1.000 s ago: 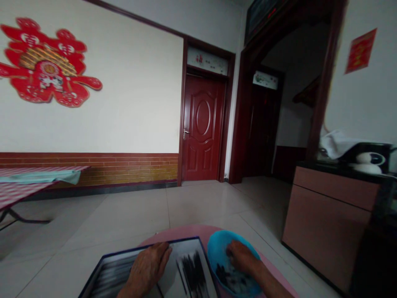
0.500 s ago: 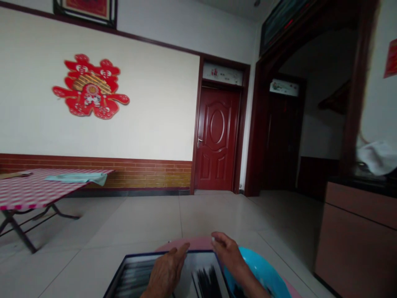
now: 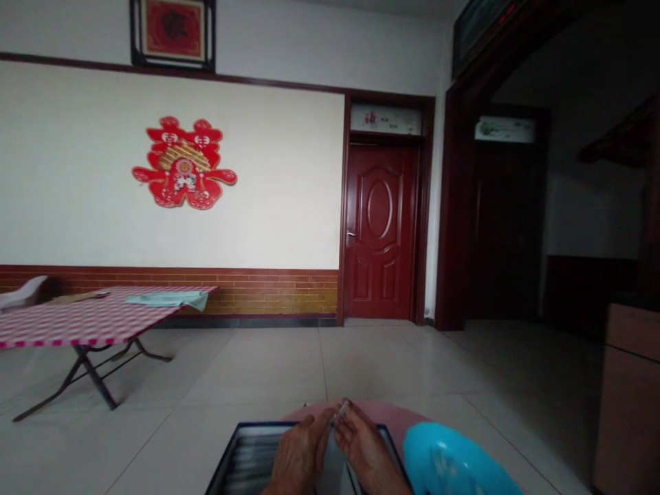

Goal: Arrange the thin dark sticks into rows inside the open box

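Note:
My left hand (image 3: 304, 450) and my right hand (image 3: 366, 447) meet at the fingertips, both closed. Between them is a small, thin, whitish stick-like piece (image 3: 341, 410), too small and blurred to name. They are over a shallow tray (image 3: 234, 440) with a dark blue rim. Many slim grey rods (image 3: 255, 454) lie in the tray's left part, smeared in the picture. Below my right hand a thin dark rod (image 3: 353, 476) shows, while my hands hide most of the tray's right part. Close to my right hand stands a bright blue basin (image 3: 430, 447).
The tray and basin rest on a pink round surface (image 3: 407, 411). To the left, a folding table (image 3: 118, 323) with a checked cloth carries a pale green cloth (image 3: 168, 299). A cabinet (image 3: 629, 399) stands at the right; a red door (image 3: 381, 234) is ahead.
My hands were apart with fingers open over the tray; now they have come together on the small piece. The view has turned left, and the basin appears farther right.

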Tool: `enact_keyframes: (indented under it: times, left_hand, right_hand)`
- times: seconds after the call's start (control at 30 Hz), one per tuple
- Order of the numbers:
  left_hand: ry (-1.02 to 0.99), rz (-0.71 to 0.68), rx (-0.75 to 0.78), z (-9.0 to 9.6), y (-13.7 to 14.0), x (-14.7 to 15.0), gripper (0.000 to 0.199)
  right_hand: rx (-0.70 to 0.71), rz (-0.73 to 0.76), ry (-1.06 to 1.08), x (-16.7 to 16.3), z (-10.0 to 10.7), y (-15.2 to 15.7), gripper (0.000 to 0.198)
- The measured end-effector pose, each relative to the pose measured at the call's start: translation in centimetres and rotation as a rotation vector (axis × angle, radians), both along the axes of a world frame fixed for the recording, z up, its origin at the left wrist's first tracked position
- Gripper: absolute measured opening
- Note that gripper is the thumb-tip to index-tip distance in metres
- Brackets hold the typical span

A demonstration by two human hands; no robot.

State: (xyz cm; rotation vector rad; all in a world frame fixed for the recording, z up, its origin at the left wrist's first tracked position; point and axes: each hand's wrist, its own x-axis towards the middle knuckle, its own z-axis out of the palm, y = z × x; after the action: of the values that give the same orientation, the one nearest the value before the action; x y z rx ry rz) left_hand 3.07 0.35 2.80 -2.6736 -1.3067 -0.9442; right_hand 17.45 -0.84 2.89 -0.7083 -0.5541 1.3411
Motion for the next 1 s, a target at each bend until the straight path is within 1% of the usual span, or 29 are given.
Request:
enact_keyframes:
  times: [0.1,0.23,0.43,0.53,0.67,0.73,0.83,1.0]
  left_hand:
    - [0.035,-0.002,0.015,-0.4,0.1,0.0,0.042]
    - [0.013,0.015,0.028,-0.6,0.0,-0.1,0.04]
    - [0.014,0.041,0.001,-0.4,0.0,-0.2,0.04]
    - [-0.009,0.041,0.05,-1.1,0.4,-0.3,0.039]
    - [-0.072,0.05,0.17,-2.6,1.4,-0.3,0.033]
    - [-0.127,0.037,0.213,-3.2,1.8,-0.2,0.035]
    - [-0.204,0.002,0.268,-3.4,2.0,0.1,0.04]
    - [-0.256,-0.06,0.207,-3.5,1.9,0.2,0.044]
  right_hand:
    - [0.043,-0.05,-0.038,-0.4,-0.6,0.2,0.039]
    - [0.041,-0.094,-0.098,-0.7,-0.9,0.1,0.044]
    - [0.021,-0.086,-0.169,-0.7,-1.0,-0.1,0.047]
    - [0.004,-0.088,-0.209,-0.9,-1.2,0.2,0.049]
    - [-0.031,-0.104,-0.266,-1.3,-1.3,0.4,0.049]
    - [-0.01,-0.101,-0.291,-1.2,-1.1,0.2,0.05]
    - [0.041,-0.09,-0.302,-0.9,-0.7,-0.2,0.055]
    - [0.03,-0.044,-0.251,-0.6,-0.4,-0.5,0.053]
